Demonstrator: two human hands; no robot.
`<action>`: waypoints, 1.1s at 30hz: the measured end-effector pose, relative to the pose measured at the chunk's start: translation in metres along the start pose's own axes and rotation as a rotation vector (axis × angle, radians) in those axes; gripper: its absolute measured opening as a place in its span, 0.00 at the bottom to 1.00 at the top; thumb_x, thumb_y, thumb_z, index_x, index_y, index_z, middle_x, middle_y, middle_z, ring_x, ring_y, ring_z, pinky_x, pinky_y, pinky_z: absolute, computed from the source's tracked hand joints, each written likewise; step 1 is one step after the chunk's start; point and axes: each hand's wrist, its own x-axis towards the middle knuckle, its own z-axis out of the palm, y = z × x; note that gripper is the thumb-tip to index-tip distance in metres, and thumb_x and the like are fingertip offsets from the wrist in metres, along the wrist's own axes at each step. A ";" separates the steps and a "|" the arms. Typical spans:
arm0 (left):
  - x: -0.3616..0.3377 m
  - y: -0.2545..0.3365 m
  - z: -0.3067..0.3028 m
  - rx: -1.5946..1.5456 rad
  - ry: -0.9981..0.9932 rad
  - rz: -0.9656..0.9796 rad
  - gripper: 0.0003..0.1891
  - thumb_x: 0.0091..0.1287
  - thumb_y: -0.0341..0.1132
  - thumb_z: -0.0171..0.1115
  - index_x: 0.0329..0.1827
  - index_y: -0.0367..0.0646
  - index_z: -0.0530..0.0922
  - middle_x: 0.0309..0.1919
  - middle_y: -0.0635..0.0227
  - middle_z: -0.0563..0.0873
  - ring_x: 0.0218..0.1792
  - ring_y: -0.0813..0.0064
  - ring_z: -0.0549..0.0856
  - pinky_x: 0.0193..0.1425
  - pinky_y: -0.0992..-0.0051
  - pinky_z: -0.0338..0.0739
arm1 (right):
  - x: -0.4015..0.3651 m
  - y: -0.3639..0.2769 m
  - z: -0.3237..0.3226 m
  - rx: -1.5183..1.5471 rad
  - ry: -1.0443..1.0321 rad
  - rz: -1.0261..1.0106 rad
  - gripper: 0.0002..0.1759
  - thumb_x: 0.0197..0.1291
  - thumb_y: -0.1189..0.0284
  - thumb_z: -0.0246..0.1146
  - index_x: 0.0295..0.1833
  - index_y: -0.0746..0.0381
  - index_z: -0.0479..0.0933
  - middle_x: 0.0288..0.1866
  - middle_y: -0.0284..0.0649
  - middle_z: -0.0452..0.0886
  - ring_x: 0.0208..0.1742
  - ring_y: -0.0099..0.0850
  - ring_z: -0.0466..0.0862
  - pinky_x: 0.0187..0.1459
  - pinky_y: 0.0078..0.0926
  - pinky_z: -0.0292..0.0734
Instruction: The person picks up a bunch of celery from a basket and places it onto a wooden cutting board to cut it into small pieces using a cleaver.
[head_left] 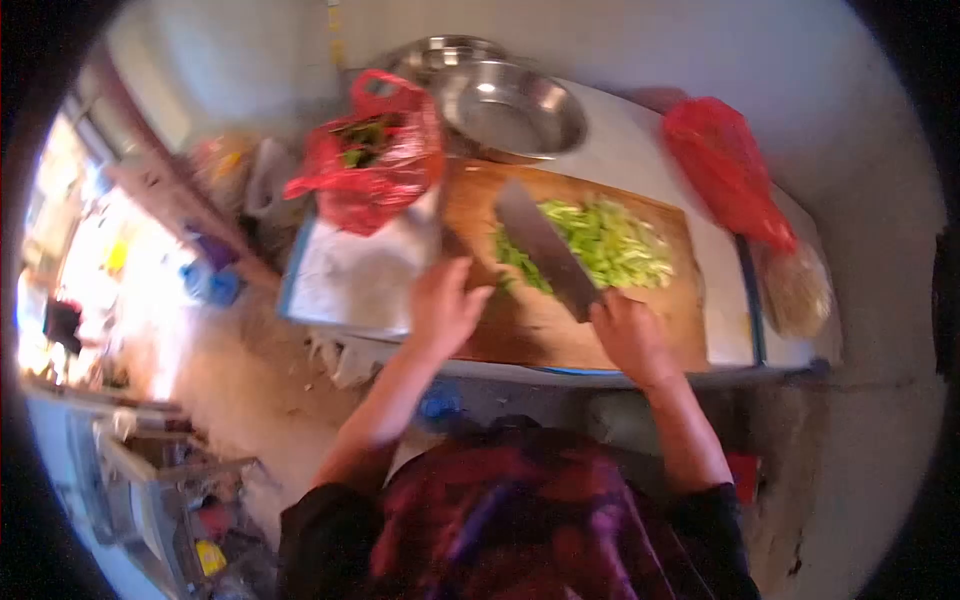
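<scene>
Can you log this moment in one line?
right hand: holding broad grey metal cleaver; left hand: at brown rectangular wooden board; on board: chopped green vegetables

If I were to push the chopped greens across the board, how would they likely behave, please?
The chopped greens would probably scatter, being many loose pieces. They are likely light, since the pieces look small and thin.

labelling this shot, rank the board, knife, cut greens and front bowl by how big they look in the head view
1. Board
2. Cut greens and front bowl: too alike to rank
3. Knife
</scene>
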 end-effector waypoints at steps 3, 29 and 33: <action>-0.025 -0.002 -0.022 -0.031 -0.058 0.017 0.15 0.54 0.37 0.68 0.42 0.41 0.78 0.36 0.59 0.80 0.39 0.56 0.78 0.43 0.59 0.71 | -0.004 -0.003 -0.008 0.099 -0.007 0.070 0.12 0.63 0.64 0.54 0.38 0.63 0.71 0.27 0.56 0.79 0.32 0.54 0.80 0.34 0.51 0.74; -0.033 -0.003 -0.004 0.255 -0.187 0.128 0.09 0.46 0.26 0.63 0.32 0.46 0.78 0.31 0.67 0.74 0.38 0.63 0.76 0.42 0.65 0.67 | 0.003 -0.019 0.025 -0.144 -0.055 -0.195 0.12 0.60 0.65 0.56 0.36 0.64 0.72 0.23 0.46 0.81 0.26 0.42 0.85 0.24 0.38 0.80; -0.028 0.004 -0.005 0.307 -0.206 0.103 0.10 0.45 0.26 0.63 0.32 0.45 0.78 0.31 0.67 0.74 0.39 0.62 0.76 0.43 0.64 0.68 | 0.003 -0.035 0.035 -0.126 -0.114 -0.156 0.13 0.59 0.63 0.58 0.36 0.63 0.72 0.23 0.46 0.81 0.26 0.42 0.85 0.25 0.38 0.81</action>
